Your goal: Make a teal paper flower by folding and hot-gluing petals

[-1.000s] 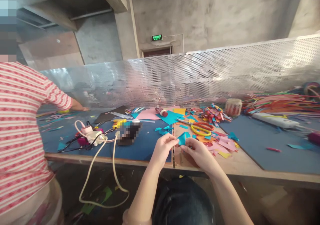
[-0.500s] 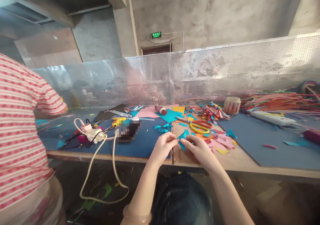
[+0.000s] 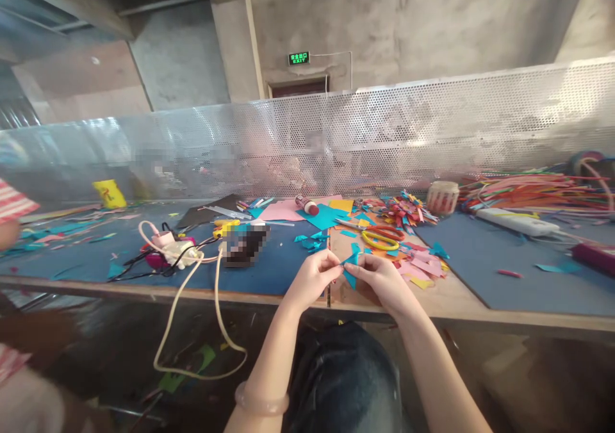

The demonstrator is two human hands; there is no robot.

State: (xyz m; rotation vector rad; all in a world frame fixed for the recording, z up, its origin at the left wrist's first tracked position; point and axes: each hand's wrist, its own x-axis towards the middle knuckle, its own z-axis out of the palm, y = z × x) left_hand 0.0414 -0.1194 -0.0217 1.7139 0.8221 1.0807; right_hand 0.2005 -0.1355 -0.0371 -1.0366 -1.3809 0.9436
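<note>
A small folded piece of blue paper [image 3: 350, 268] is pinched between both my hands at the table's near edge. My left hand [image 3: 314, 277] grips its left side with closed fingers. From the right, my right hand [image 3: 381, 280] pinches the same piece. Just beyond my hands lie yellow-and-orange scissors [image 3: 381, 237] and a heap of pink, yellow and blue paper scraps [image 3: 419, 268]. A larger blue paper sheet [image 3: 325, 216] and a glue stick [image 3: 306, 204] lie farther back.
A power strip with cream cables [image 3: 175, 251] lies at the left, one cable hanging over the table edge. A perforated metal screen [image 3: 432, 125] closes the table's far side. Coloured strips [image 3: 533, 193] and a small jar [image 3: 442, 196] are at the right. A person's striped sleeve [image 3: 12, 204] shows far left.
The person in the striped shirt has moved out to the left, uncovering a yellow container. My hands stay together on the blue paper, turning it slightly.
</note>
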